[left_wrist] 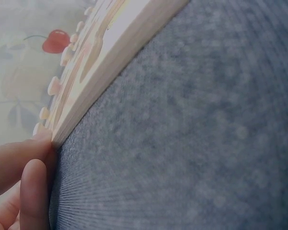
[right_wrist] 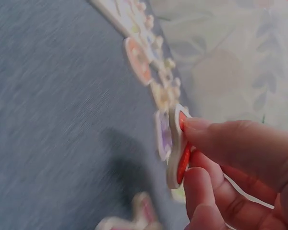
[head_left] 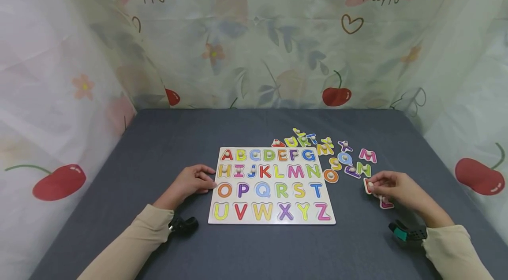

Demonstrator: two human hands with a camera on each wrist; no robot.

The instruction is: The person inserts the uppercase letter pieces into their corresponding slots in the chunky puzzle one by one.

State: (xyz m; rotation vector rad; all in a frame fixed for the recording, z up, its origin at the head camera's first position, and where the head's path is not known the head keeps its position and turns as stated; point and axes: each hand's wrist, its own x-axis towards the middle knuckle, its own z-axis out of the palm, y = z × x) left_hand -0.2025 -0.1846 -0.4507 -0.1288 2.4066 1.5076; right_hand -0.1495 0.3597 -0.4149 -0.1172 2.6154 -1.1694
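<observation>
A white alphabet puzzle board (head_left: 246, 221) lies on the dark cloth, several knobbed letters seated in its upper rows. My left hand (head_left: 195, 181) rests at the board's left edge, fingers relaxed; in the left wrist view the thumb tip (left_wrist: 41, 139) touches the edge. Over to the right, my right hand (head_left: 394, 187) pinches a red letter piece (right_wrist: 182, 153) between thumb and fingers, its white side turned to the wrist camera. Which letter it is, I cannot tell. Just below that hand lies a pink letter piece (head_left: 386, 203), partly covered by the fingers.
Loose letter pieces spread behind and right of the board, among them an orange O (head_left: 331, 176), a green N (head_left: 363, 169), a pink M (head_left: 367, 155) and a blue Q (head_left: 345, 158). A patterned curtain (head_left: 254, 64) hangs around the table (head_left: 254, 253).
</observation>
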